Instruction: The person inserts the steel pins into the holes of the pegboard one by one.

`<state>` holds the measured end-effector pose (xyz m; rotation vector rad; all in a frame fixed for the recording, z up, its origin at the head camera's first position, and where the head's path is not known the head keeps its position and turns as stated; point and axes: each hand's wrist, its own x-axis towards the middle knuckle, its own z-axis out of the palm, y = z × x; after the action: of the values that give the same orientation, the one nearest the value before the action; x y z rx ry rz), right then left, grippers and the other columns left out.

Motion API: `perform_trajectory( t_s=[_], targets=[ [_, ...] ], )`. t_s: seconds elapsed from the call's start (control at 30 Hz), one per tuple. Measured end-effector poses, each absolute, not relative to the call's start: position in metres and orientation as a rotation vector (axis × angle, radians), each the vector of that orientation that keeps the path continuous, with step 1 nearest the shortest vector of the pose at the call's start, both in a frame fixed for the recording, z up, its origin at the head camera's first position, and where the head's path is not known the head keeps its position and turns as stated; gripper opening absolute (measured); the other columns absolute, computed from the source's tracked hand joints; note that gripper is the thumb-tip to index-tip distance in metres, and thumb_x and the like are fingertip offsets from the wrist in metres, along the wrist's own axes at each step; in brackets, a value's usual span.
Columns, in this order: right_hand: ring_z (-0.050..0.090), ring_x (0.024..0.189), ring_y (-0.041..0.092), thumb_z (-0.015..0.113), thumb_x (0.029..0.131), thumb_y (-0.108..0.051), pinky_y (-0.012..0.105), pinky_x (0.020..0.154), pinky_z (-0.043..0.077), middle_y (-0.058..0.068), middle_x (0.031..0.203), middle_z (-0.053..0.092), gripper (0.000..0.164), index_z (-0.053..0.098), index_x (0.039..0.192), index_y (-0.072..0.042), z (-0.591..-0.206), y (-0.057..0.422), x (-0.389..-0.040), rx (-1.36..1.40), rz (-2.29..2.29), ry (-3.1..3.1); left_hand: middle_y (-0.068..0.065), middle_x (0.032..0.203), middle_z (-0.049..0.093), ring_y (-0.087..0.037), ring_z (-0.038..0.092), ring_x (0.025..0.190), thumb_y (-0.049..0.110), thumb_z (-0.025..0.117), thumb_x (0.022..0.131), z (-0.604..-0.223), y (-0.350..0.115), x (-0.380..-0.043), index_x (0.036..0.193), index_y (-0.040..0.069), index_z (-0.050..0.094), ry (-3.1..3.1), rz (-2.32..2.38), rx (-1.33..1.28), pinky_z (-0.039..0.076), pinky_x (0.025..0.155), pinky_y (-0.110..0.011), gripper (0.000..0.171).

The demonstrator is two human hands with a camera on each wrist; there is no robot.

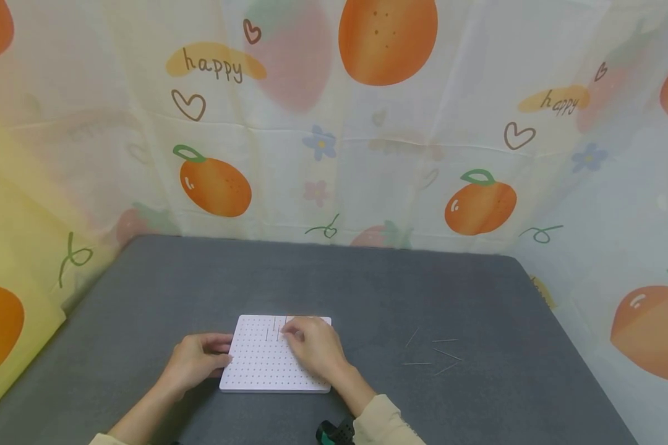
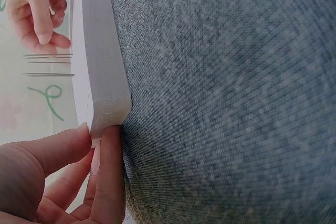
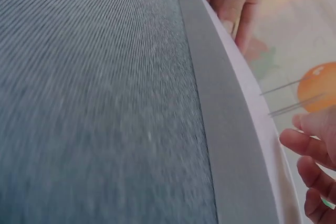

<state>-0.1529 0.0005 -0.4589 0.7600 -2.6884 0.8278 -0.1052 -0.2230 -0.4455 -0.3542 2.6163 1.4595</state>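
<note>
A white pegboard (image 1: 275,364) with rows of small holes lies on the grey table. Several thin metal needles (image 1: 266,334) stand upright in holes near its far edge; their shafts (image 2: 50,75) show side-on in the left wrist view. My left hand (image 1: 192,361) grips the board's left edge, with the thumb (image 2: 68,148) on top and fingers below. Over the board's far right part, my right hand (image 1: 314,347) hovers beside the standing needles. Its fingers (image 3: 299,141) are loosely bent, and no needle shows between thumb and forefinger in the right wrist view.
Several loose needles (image 1: 417,363) lie scattered on the grey table (image 1: 479,309) to the right of the board. Behind the table hangs a curtain (image 1: 367,173) printed with fruit. A dark device (image 1: 336,432) sits by the right sleeve.
</note>
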Motion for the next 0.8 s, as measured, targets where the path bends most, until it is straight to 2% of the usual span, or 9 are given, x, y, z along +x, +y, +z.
perform_trajectory(
  t_s=[0.23,0.8],
  targets=[
    [0.051,0.069,0.003,0.063,0.084,-0.019,0.016,0.060,0.042,-0.010,0.083,0.066,0.009,0.070,0.089,-0.022,-0.454,0.020,-0.154,0.789,0.878,-2.640,-0.013,0.095,0.066,-0.017,0.062,0.076,-0.001,0.069,0.074,-0.445,-0.224,-0.104,0.114,-0.005,0.061,2.625,1.457,-0.346,0.057,0.062,-0.031,0.042],
    [0.052,0.076,0.009,0.069,0.079,-0.010,0.018,0.064,0.044,-0.011,0.084,0.061,0.015,0.067,0.091,-0.020,-0.449,0.075,-0.151,0.946,0.929,-2.533,-0.012,0.092,0.066,-0.017,0.063,0.075,-0.002,0.068,0.074,-0.445,-0.224,-0.105,0.114,-0.005,0.061,2.610,1.483,-0.350,0.057,0.062,-0.031,0.041]
  ],
)
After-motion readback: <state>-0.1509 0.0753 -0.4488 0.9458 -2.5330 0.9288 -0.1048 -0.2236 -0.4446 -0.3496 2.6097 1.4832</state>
